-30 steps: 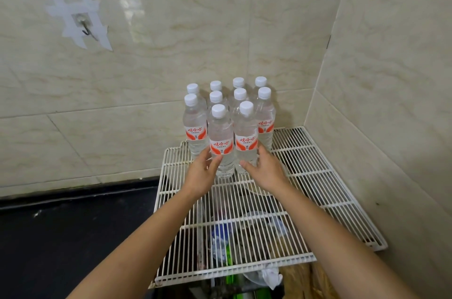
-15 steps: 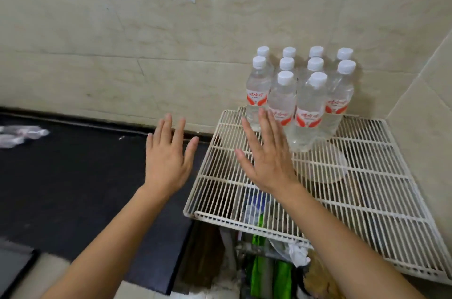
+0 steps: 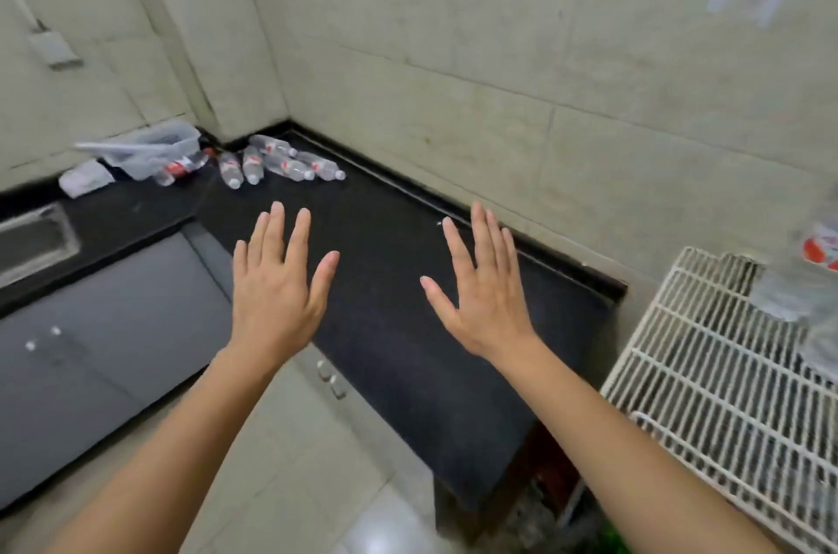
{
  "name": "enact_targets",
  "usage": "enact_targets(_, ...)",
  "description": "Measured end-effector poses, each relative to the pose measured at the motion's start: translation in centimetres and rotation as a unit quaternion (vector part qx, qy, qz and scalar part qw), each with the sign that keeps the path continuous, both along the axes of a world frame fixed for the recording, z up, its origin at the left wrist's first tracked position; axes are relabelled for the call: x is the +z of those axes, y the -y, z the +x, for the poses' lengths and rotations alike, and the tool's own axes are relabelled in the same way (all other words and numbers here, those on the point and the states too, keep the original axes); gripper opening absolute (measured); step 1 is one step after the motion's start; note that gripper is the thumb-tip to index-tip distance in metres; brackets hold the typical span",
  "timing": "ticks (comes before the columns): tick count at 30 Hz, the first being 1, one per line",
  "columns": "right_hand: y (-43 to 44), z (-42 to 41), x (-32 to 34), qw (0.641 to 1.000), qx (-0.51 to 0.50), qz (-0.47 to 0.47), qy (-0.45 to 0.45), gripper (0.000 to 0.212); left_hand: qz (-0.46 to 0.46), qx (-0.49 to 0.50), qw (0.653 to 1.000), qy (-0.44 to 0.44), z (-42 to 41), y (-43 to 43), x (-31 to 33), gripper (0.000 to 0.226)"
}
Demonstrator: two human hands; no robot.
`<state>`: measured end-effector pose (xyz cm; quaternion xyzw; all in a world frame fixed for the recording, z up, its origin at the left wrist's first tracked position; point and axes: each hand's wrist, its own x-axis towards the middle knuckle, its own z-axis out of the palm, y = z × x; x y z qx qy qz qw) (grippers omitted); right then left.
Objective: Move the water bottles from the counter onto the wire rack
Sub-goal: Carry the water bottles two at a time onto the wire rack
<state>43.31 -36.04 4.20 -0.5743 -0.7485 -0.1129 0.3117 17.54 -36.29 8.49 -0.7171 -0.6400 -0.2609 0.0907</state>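
Several clear water bottles [image 3: 276, 163] with white caps and red labels lie on their sides in the far corner of the black counter [image 3: 408, 281]. My left hand [image 3: 276, 286] and my right hand [image 3: 483, 290] hover flat over the counter's middle, fingers spread, holding nothing, well short of those bottles. The white wire rack [image 3: 716, 381] shows at the right edge, with the blurred bottles on the rack [image 3: 816, 272] only partly in view.
A torn plastic wrap [image 3: 149, 149] and a white packet [image 3: 86, 179] lie left of the lying bottles. A sink [image 3: 31, 236] sits at the far left. Grey cabinet fronts [image 3: 104, 354] and the tiled floor are below. Tiled walls border the counter.
The view has swung left from the rack to the counter. Both hands let go of the bottles on the rack and moved left with open palms over the counter.
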Motion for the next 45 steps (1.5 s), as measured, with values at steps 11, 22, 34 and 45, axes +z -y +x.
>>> enact_targets(11, -10.7, -28.1, 1.1, 0.994, 0.106, -0.027, 0.005, 0.076, 0.018, 0.099, 0.995, 0.0, -25.4, -3.3, 1.3, 0.069)
enact_targets(22, -25.3, -41.0, -2.3, 0.986, 0.155, -0.052, 0.009, 0.074, -0.009, 0.136, 0.99, -0.035, -36.5, -15.7, -2.1, 0.071)
enact_targets(34, -53.7, -50.5, -3.3, 0.983, 0.134, -0.128, -0.007, 0.072, -0.104, 0.13, 0.983, -0.08, -45.9, -44.7, -2.8, 0.072)
enact_targets(45, -67.8, -55.5, -10.1, 0.957, 0.075, -0.277, 0.037, 0.073, -0.248, 0.077, 0.962, -0.081, -54.8, -62.2, -10.2, 0.073)
